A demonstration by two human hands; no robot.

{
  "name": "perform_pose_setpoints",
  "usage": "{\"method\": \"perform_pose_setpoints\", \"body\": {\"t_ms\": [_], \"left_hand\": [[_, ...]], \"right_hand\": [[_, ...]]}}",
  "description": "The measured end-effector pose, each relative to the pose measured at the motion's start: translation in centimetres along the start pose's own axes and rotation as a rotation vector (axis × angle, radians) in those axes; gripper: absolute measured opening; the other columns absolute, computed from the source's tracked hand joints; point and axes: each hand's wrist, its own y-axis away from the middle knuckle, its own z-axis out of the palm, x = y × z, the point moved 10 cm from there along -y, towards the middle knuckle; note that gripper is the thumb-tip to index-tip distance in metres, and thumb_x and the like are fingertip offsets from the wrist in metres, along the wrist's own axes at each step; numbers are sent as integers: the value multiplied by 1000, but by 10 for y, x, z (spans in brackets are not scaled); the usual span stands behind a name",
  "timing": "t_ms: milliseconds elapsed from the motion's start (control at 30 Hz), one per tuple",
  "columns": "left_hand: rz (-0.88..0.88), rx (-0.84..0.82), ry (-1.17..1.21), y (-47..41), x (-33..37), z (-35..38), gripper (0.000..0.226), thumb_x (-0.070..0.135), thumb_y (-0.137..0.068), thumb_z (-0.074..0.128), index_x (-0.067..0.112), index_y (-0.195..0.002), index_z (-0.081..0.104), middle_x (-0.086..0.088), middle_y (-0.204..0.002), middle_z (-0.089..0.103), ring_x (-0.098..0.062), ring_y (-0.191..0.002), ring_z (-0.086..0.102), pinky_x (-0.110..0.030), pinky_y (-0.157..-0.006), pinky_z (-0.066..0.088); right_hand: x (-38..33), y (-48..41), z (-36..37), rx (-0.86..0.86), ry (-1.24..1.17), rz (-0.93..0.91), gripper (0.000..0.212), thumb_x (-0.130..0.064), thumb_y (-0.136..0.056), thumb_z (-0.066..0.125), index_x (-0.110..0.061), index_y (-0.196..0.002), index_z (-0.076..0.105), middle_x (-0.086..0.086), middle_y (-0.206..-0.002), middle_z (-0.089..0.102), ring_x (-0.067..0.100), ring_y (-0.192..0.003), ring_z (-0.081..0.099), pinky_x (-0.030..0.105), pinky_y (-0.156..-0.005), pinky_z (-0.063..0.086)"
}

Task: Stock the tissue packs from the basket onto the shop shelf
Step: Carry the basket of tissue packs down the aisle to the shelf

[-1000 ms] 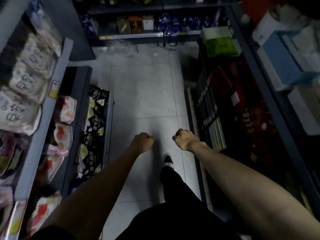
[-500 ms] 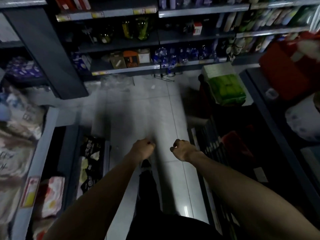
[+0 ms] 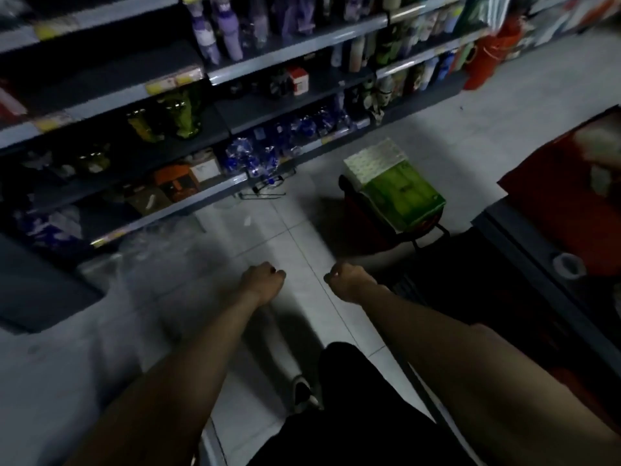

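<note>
Change against the two earlier views: the far end of the aisle has been brought nearer. The basket [image 3: 421, 226], formerly small at the upper right, is now seen close ahead on the floor [image 3: 295, 237]. The posture of the hands has been kept throughout. Judged: the approach walk is nearly finished, and no pack has been picked up yet.

Hands: the left hand [image 3: 263, 280] and right hand [image 3: 349, 282] are both curled into fists. Nothing is held, and a strip of bare floor is seen between them.

Task item: a green tissue pack [image 3: 403, 193] is stacked on top of the basket, with a white pack [image 3: 373, 159] just behind it. The basket lies ahead and to the right of the right hand, near but untouched, and farther from the left hand. The bottle shelving [image 3: 292, 75] runs along the left. Which shelf is to be stocked cannot be told, and the frame is blurred.
</note>
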Motion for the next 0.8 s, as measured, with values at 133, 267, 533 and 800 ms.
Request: {"method": "perform_pose_setpoints", "body": {"t_ms": [133,267,533,800], "left_hand": [[83,-46,-45,-75,73,-37,54,45,-94,47,7,-130,61,-19,-138,59,-39,-125,55,-42,-108,45],[132,-46,-124,-159,147,-67,49,39,-100,46,5,-133,60,-21,-140,59,-39,-127,54,-40,-107,45],[176,-220,-275,-279,268,-92,46,31,-107,38,3,-136,58,-21,-143,55,-38,-130,52,-40,-108,41],[259,-304,-367,-375,390,-82,31,33,-105,46,8,-105,64,-13,-106,59,-33,-109,57,-32,-85,38]], "right_hand": [[-3,-62,-41,43,-58,87,53,-49,-101,48,-13,-140,54,18,-148,55,41,-133,55,48,-111,46],[0,-143,-88,121,-296,195,46,-36,-106,50,-5,-137,63,22,-138,64,40,-129,59,41,-106,47],[31,-241,-175,148,-678,450,53,-41,-109,47,-9,-151,51,21,-152,50,41,-137,50,39,-109,44],[86,-305,-236,326,-1199,605,50,-36,-107,48,-1,-139,62,23,-140,63,38,-119,60,34,-94,44]]}}
